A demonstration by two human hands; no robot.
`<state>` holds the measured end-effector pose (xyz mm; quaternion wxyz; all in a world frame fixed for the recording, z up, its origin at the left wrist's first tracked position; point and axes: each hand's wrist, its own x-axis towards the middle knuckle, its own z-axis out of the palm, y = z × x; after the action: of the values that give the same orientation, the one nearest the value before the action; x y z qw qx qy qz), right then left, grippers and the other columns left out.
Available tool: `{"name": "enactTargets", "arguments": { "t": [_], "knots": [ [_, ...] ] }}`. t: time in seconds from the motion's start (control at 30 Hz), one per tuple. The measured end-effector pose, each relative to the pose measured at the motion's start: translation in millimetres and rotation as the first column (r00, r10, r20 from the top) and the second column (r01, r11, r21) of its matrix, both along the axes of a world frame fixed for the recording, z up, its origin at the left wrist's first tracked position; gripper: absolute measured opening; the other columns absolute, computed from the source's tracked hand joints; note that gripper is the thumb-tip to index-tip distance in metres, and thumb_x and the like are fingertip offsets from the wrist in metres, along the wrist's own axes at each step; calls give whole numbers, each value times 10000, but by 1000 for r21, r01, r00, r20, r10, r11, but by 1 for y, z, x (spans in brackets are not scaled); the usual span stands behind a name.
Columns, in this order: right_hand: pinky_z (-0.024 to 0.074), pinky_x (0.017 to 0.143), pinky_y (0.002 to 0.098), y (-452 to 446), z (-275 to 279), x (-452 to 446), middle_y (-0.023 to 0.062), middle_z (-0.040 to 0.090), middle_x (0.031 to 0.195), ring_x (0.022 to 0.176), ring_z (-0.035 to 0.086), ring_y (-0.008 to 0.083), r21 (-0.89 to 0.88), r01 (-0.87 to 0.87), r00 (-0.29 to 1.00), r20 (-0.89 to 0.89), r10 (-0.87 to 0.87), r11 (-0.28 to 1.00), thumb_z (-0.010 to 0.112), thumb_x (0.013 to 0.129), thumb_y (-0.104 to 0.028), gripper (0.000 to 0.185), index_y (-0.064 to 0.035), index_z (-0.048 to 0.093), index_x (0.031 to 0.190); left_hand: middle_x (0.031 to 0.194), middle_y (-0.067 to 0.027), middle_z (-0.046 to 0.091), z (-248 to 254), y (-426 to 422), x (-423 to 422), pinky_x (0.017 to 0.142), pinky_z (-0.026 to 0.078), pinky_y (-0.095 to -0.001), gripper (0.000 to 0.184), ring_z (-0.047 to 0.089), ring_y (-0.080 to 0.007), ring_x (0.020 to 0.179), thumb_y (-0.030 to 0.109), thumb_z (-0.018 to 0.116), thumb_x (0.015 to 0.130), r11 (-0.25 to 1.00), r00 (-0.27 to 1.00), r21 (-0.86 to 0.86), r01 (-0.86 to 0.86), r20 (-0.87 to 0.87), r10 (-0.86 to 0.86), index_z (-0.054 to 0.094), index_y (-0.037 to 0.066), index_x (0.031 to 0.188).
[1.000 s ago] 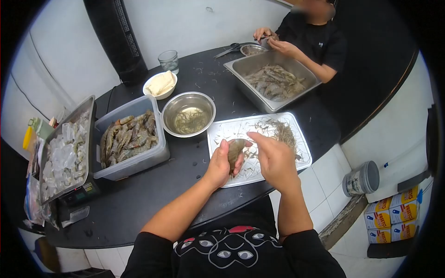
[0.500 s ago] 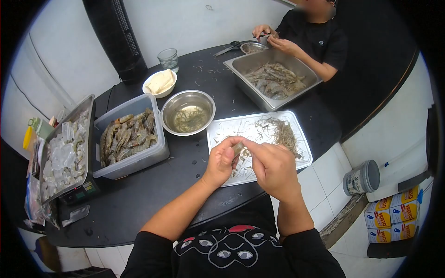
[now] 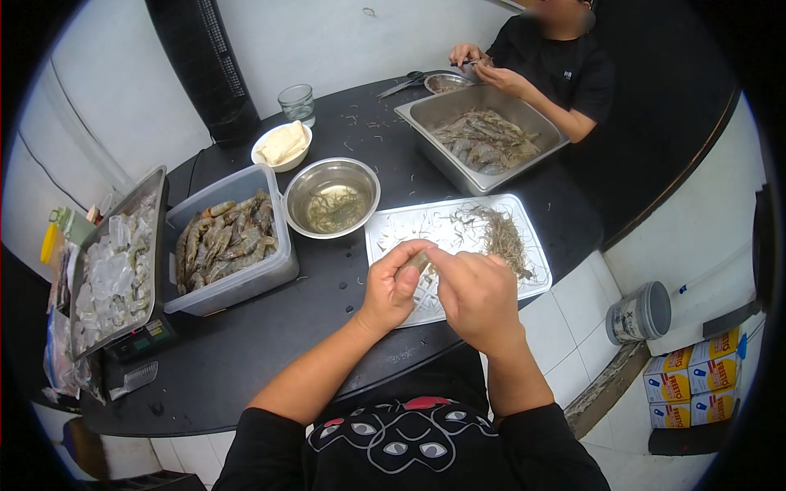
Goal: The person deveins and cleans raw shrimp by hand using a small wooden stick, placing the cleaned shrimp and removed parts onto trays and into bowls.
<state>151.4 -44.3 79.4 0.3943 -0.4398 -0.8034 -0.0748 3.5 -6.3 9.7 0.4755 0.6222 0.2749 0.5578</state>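
Left hand (image 3: pixel 388 286) of mine curled round shrimp (image 3: pixel 420 261), mostly hidden by fingers, over white tray (image 3: pixel 381 239). Right hand (image 3: pixel 477 296) bent, fingertips meeting shrimp's far end; cannot tell whether they pinch anything. Scraps (image 3: pixel 504 237) heaped on tray's right side. Metal bowl (image 3: pixel 304 178), plastic tub (image 3: pixel 281 268) left on table (image 3: pixel 326 286).

At 3 o'clock, the tray (image 3: pixel 383 233) is showing bright white; at 9 o'clock, the shrimp (image 3: pixel 225 245) are showing mottled grey-brown. At 6 o'clock, the black shirt (image 3: pixel 409 434) is displaying white-outlined eyes with red patches; at 4 o'clock, cartons (image 3: pixel 669 387) are bearing yellow and white.
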Motion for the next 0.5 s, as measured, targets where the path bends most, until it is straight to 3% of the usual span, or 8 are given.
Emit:
{"name": "enactTargets", "arguments": {
  "t": [0.03,0.1,0.17,0.27,0.37,0.5],
  "knots": [
    [400,570,354,0,0,0,47,536,675,603,561,231,-1,-4,1000,6,4,1000,624,742,-61,296,-64,635,1038,959,-66,599,-5,1,-3,781,411,-269,684,524,-130,880,598,523,908,1000,1000,16,7,-9,-7,578,-30,1174],
    [395,576,354,0,2,1,47,532,682,608,558,227,-2,-9,1000,25,9,1000,623,741,-63,301,-56,634,1042,1034,-104,637,-6,2,-3,866,460,-295,672,589,-168,970,583,520,917,997,999,78,-25,-43,28,579,-35,1172],
    [390,584,356,-1,3,3,48,530,691,619,557,223,-3,-14,998,53,14,1000,620,742,-65,303,-49,634,1044,979,-84,632,-2,4,-1,795,466,-270,743,589,-147,887,648,478,906,980,990,174,-98,-87,114,576,-38,1174],
    [377,590,357,-3,6,5,44,520,699,632,549,218,-1,-10,993,114,10,1000,607,743,-73,310,-45,634,1051,1098,-125,634,3,3,-8,927,444,-325,730,588,-213,1048,633,463,920,976,976,199,-83,-184,121,581,-46,1162],
    [365,587,354,-4,7,2,37,507,696,631,535,212,16,22,984,178,-25,1000,593,746,-80,308,-44,636,1048,1072,-111,633,2,3,-6,862,454,-285,704,588,-170,975,606,441,943,966,975,231,-118,-159,157,569,-43,1184],
    [363,585,347,2,1,-2,31,501,698,626,525,206,47,6,991,133,-12,999,586,744,-81,306,-46,640,1043,1009,-64,613,-9,-3,-1,684,428,-219,675,544,-90,815,576,370,977,992,991,41,-117,-55,119,541,-32,1215]
  ]
}}
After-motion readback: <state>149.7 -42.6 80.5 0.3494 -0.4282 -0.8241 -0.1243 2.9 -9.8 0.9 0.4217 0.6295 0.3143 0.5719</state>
